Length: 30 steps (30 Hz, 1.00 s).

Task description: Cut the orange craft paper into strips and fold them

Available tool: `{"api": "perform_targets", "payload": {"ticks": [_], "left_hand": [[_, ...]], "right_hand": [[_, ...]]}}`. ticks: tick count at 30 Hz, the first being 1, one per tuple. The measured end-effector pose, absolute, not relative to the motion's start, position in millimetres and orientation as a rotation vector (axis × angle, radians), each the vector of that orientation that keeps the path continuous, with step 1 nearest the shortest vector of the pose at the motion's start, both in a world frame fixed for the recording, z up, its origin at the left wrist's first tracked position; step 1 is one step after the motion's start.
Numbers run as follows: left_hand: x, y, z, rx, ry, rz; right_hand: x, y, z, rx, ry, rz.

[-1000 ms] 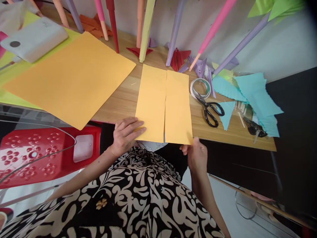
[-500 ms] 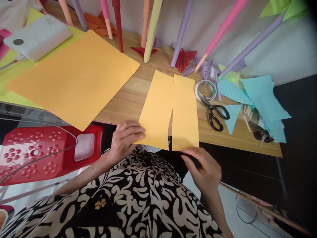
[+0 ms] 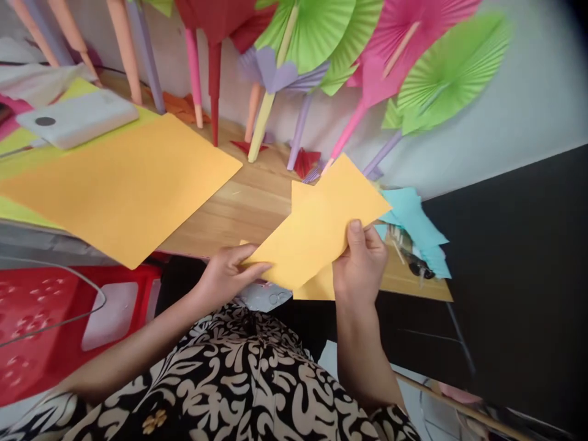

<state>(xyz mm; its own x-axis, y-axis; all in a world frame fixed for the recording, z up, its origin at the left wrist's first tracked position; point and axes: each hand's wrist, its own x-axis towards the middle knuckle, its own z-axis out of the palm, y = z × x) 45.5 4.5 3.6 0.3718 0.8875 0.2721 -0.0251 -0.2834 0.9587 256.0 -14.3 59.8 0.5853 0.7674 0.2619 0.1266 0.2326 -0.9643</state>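
Note:
Between my hands a piece of orange paper is held up at a slant above the table's front edge. My left hand pinches its lower left end between thumb and fingers. My right hand grips its right side, thumb on top and fingers curled behind. Under the held piece lies another orange paper strip, mostly covered, its lower end reaching past the table edge. A large orange sheet lies flat to the left, apart from both hands. The scissors and tape roll are hidden from view.
A white power bank rests on yellow-green paper at the left. Paper flowers, among them a green paper fan, lean against the wall on rolled stems. Torn turquoise paper lies at the right. A red plastic stool stands below the table.
One of the two orange pieces has been lifted and turned over the other. My right hand has risen from the near edge to grip it. The view has tilted up, showing the paper fans.

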Motion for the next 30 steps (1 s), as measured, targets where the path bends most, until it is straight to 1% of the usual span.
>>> {"api": "perform_targets", "payload": {"ticks": [6, 9, 12, 14, 17, 21, 23, 27, 30], "left_hand": [[34.4, -5.8, 1.3, 1.23, 0.901, 0.905], [27.0, -7.3, 6.9, 1.067, 1.035, 0.905], [20.7, -6.7, 11.5, 0.95, 1.115, 0.939], [17.3, -6.7, 12.3, 0.917, 1.168, 0.966], [14.9, -7.3, 11.0, 0.893, 1.223, 0.983], [16.5, -5.6, 7.9, 0.899, 1.236, 0.965], [17.3, -3.2, 5.8, 0.946, 1.247, 0.96], [13.3, 0.3, 1.1, 1.116, 1.259, 0.901], [3.6, -0.7, 1.3, 1.409, 1.314, 0.907]], "right_hand": [[268.1, 1.9, 61.3, -1.226, -0.783, 0.535], [264.4, 1.3, 56.8, -1.221, -0.772, 0.594], [265.3, -4.2, 54.5, -1.253, -0.909, 0.613], [272.6, -12.7, 51.2, -1.33, -1.03, 0.541], [293.3, -33.4, 41.2, -1.549, -1.158, 0.345], [326.3, -67.7, 25.7, -1.889, -1.315, 0.114], [338.8, -82.5, 20.6, -1.963, -1.416, 0.071], [352.9, -100.7, 12.6, -1.89, -1.869, 0.203], [356.4, -105.5, 3.8, -1.779, -2.165, 0.279]]}}
